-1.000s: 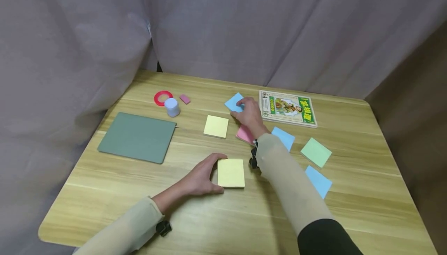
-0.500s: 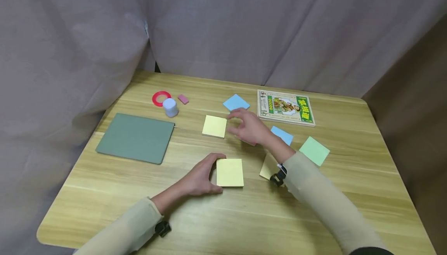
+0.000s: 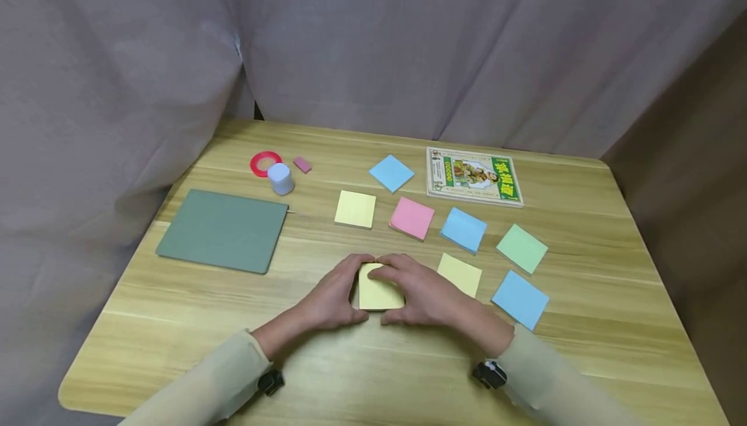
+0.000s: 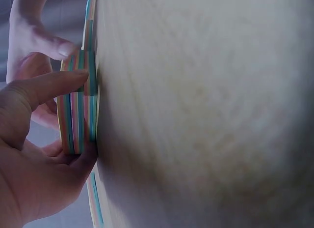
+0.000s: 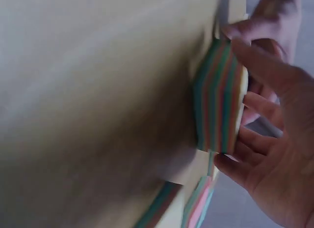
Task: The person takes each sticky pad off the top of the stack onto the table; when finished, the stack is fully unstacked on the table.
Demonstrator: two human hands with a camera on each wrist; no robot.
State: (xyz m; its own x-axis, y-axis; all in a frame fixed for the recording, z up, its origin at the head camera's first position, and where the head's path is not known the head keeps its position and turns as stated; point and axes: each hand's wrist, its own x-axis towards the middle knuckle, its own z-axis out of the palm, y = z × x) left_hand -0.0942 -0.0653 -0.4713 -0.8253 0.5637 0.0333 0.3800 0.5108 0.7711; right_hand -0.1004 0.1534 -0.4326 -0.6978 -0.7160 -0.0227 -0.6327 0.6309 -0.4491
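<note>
Head view: a person sits at a wooden table (image 3: 175, 342) w/ both hands at centre, near edge. The sticky-note pad (image 3: 378, 291), yellow on top w/ striped multicolour edges, lies flat on the table between them. Left hand (image 3: 334, 297) grips the pad's left side, thumb and fingers curled round its edge. Right hand (image 3: 425, 296) holds the right side, fingers curled over the top sheet, apparently pinching at it.

Around the pad: loose yellow note (image 3: 460, 274) at 3 o'clock, just beside the right hand; blue note (image 3: 520, 299) further right; pink note (image 3: 412, 218) at 12; another yellow note (image 3: 355, 209) at 11; blue notes (image 3: 463, 229) (image 3: 391, 172) and green note (image 3: 522, 248) beyond. Book (image 3: 473, 175) at 1 o'clock, far side. Grey-green mat (image 3: 224, 229) at 10, w/ red tape ring (image 3: 265, 163) behind it.

Risks, my judgement: several sheets could lift together if the pinch goes too deep; the sheet could curl or tear if pulled fast; the pad could slide if the left grip slackens.
</note>
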